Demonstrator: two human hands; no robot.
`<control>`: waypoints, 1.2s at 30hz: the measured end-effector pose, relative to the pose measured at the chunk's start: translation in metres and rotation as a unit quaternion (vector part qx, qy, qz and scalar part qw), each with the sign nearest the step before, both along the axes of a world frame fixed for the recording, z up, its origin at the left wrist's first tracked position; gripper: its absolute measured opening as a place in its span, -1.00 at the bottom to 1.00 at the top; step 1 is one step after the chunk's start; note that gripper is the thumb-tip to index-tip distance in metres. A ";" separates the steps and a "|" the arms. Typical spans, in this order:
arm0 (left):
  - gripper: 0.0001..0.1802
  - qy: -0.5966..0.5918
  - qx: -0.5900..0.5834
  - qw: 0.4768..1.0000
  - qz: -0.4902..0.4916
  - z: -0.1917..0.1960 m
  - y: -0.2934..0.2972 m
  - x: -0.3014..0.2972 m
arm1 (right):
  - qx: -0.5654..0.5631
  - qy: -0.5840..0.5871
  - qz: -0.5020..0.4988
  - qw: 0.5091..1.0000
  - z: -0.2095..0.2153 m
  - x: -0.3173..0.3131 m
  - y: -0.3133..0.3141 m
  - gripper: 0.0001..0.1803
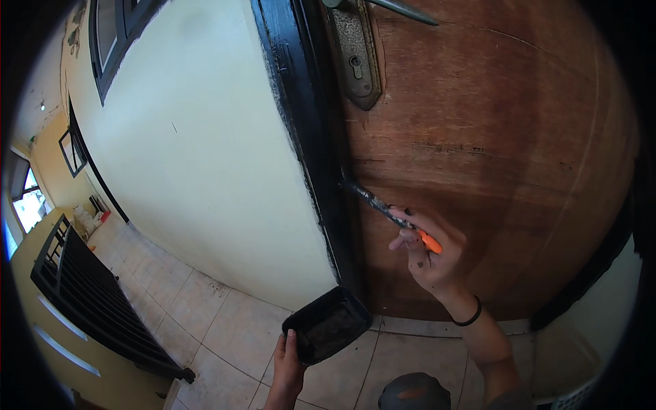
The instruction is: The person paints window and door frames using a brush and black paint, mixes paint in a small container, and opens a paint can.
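Note:
My right hand (435,257) is closed round the orange-handled paintbrush (383,206), whose shaft is smeared with black paint. The brush tip touches the black door frame (321,137), just left of the brown wooden door (471,150). Dark paint spots mark the fingers, and a black band circles that wrist. Lower down, my left hand (288,359) grips the near left edge of a black rectangular tray (326,325), its thumb over the rim. The tray's inside is dark, so how much paint it holds cannot be made out.
A metal lock plate (356,61) with a lever handle (403,10) is on the door. Left of the frame stands a pale wall (205,150). A black slatted railing (102,307) is at the far left over the tiled floor (225,328). Something grey and rounded (415,393) shows at the bottom.

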State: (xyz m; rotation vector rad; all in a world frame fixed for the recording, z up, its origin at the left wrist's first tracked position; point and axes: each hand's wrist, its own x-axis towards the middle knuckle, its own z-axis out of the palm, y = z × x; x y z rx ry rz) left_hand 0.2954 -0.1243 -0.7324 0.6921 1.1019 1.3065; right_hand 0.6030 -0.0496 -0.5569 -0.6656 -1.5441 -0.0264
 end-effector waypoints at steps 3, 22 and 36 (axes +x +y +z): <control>-0.52 -0.006 0.000 1.000 0.006 0.004 0.001 -0.011 | -0.024 -0.023 -0.006 0.999 -0.049 0.023 -0.020 -0.62; -0.28 0.080 0.031 0.995 0.056 -0.005 -0.043 -0.082 | 0.025 -0.075 0.049 0.996 0.014 0.029 0.012 -0.63; -0.30 0.101 -0.006 0.990 0.101 0.005 -0.051 -0.078 | -0.038 0.077 0.112 0.990 0.013 0.032 0.031 -0.70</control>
